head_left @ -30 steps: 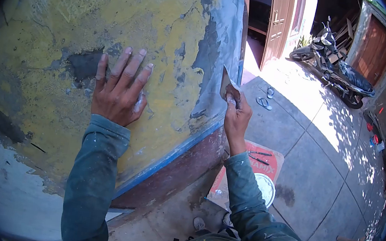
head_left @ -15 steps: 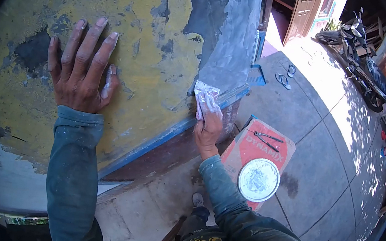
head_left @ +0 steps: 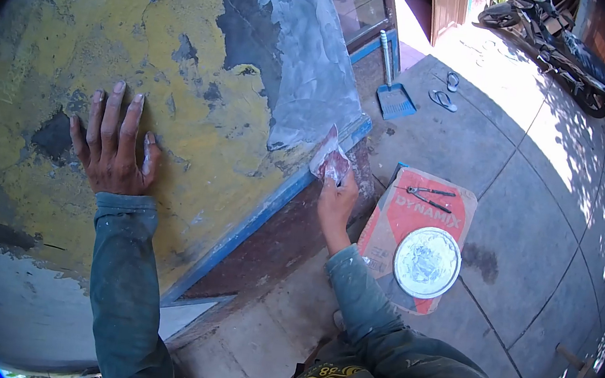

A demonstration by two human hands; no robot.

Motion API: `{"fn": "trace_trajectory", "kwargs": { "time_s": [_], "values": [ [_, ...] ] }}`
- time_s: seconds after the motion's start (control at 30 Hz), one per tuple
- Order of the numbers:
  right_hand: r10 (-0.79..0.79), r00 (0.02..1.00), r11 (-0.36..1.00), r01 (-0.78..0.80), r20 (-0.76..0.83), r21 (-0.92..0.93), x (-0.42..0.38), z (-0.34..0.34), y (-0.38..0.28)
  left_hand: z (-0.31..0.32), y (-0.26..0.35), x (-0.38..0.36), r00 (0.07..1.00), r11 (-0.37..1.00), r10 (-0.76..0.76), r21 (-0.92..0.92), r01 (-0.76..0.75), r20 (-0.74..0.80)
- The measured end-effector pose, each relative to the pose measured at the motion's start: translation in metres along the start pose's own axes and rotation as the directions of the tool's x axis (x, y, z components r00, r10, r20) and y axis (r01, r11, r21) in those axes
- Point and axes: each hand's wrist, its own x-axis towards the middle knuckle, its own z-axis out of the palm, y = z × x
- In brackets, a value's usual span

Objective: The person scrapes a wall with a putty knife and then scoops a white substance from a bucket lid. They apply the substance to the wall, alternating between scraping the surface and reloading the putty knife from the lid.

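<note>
My left hand (head_left: 115, 144) lies flat, fingers spread, on a wall of peeling yellow paint (head_left: 179, 93) with dark bare patches. My right hand (head_left: 337, 197) grips a putty-smeared scraper blade (head_left: 329, 161), its edge against the wall's lower part by the blue stripe (head_left: 271, 204). A grey skim of fresh filler (head_left: 308, 78) covers the wall above the blade.
On the paved ground to my right lies a red DYNAMIX sack (head_left: 411, 220) with a round white dish of filler (head_left: 426, 262) and pliers (head_left: 425, 195) on it. A blue dustpan (head_left: 395, 99), sandals (head_left: 444, 93) and a parked motorbike (head_left: 557, 54) sit farther off.
My head has tilted and the view has shifted. My right hand carried the scraper down from the grey patch's edge to the blue stripe. The left hand stays flat on the wall.
</note>
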Motion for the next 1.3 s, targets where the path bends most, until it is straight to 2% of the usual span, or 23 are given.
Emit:
{"fn": "trace_trajectory", "kwargs": {
  "time_s": [0.03,0.1,0.17,0.23,0.27,0.33,0.4,0.47,0.5,0.57,0.63,0.7,0.73,0.8,0.87,0.93,1.03,1.1,1.17,1.23,1.27,1.3],
  "values": [
    [-0.002,1.000,1.000,0.003,-0.008,0.004,0.010,0.007,-0.001,0.000,0.000,-0.001,1.000,1.000,-0.005,0.005,0.005,0.009],
    [0.040,0.999,0.988,-0.041,-0.008,-0.152,0.019,0.027,-0.004,0.001,0.000,-0.001,1.000,1.000,-0.014,0.012,0.014,0.012],
    [-0.139,0.987,0.973,0.152,0.083,-0.173,-0.011,0.050,-0.028,0.001,0.000,-0.001,1.000,1.000,-0.011,0.009,0.011,0.003],
    [-0.363,0.888,0.898,0.415,0.283,-0.148,-0.054,0.059,-0.039,0.001,-0.001,0.000,1.000,1.000,-0.008,0.006,0.008,0.003],
    [-0.365,0.887,0.897,0.417,0.283,-0.150,-0.054,0.054,-0.039,0.000,0.000,-0.001,1.000,1.000,-0.006,0.004,0.006,0.008],
    [-0.382,0.888,0.924,0.372,0.258,0.086,-0.038,0.042,-0.047,0.001,-0.003,0.000,1.000,1.000,-0.017,0.000,0.017,-0.007],
    [-0.347,0.938,0.938,0.347,-0.018,0.000,0.016,0.031,-0.056,0.002,-0.001,-0.002,1.000,1.000,-0.024,-0.015,0.024,0.007],
    [-0.240,0.963,0.965,0.222,-0.123,-0.139,0.066,0.028,-0.051,0.001,-0.001,-0.001,1.000,1.000,-0.010,-0.006,0.010,0.003],
    [-0.248,0.960,0.964,0.231,-0.130,-0.132,0.068,0.033,-0.054,0.000,-0.001,-0.001,1.000,1.000,-0.002,0.003,0.002,0.005],
    [-0.393,0.917,0.873,0.346,-0.074,-0.345,0.067,0.053,-0.065,0.000,-0.001,0.000,1.000,1.000,0.003,0.006,-0.002,-0.012],
    [-0.479,0.863,0.799,0.504,0.160,-0.328,0.025,0.062,-0.076,0.000,0.000,-0.001,1.000,1.000,-0.002,0.007,0.002,0.009],
    [-0.499,0.749,0.756,0.622,0.435,-0.204,-0.009,0.051,-0.080,-0.001,0.000,0.000,1.000,1.000,0.003,0.007,-0.003,0.005],
    [-0.501,0.749,0.754,0.624,0.433,-0.205,-0.008,0.046,-0.076,-0.001,0.000,0.000,1.000,1.000,0.008,0.016,-0.009,0.013],
    [-0.552,0.750,0.813,0.581,0.364,0.034,0.003,0.032,-0.064,-0.001,-0.001,0.001,1.000,0.999,0.016,0.034,-0.016,0.014],
    [-0.550,0.833,0.834,0.551,0.062,-0.004,0.045,0.019,-0.076,0.001,-0.002,0.000,1.000,0.999,0.023,0.028,-0.023,-0.002],
    [-0.401,0.912,0.914,0.392,-0.086,-0.102,0.083,0.003,-0.083,0.002,-0.002,-0.001,1.000,1.000,0.013,0.022,-0.013,0.001],
    [-0.373,0.913,0.924,0.350,-0.164,-0.155,0.119,0.014,-0.078,0.003,-0.001,-0.002,1.000,1.000,-0.005,0.023,0.005,0.004],
    [-0.422,0.898,0.898,0.397,-0.121,-0.189,0.111,0.036,-0.083,0.002,-0.001,-0.001,1.000,0.999,-0.004,0.033,0.004,0.005],
    [-0.525,0.848,0.796,0.520,0.074,-0.312,0.073,0.055,-0.097,0.002,-0.001,-0.001,1.000,0.999,0.000,0.035,0.000,0.008],
    [-0.580,0.761,0.732,0.644,0.292,-0.224,0.037,0.055,-0.103,0.002,-0.001,-0.002,1.000,0.999,0.007,0.041,-0.007,0.008],
    [-0.583,0.758,0.729,0.646,0.292,-0.224,0.037,0.052,-0.104,0.003,-0.002,-0.001,1.000,0.999,0.007,0.052,-0.008,0.010],
    [-0.609,0.758,0.758,0.643,0.233,-0.111,0.039,0.046,-0.105,0.003,-0.002,-0.001,1.000,0.999,0.003,0.054,-0.003,0.007]
  ]
}}
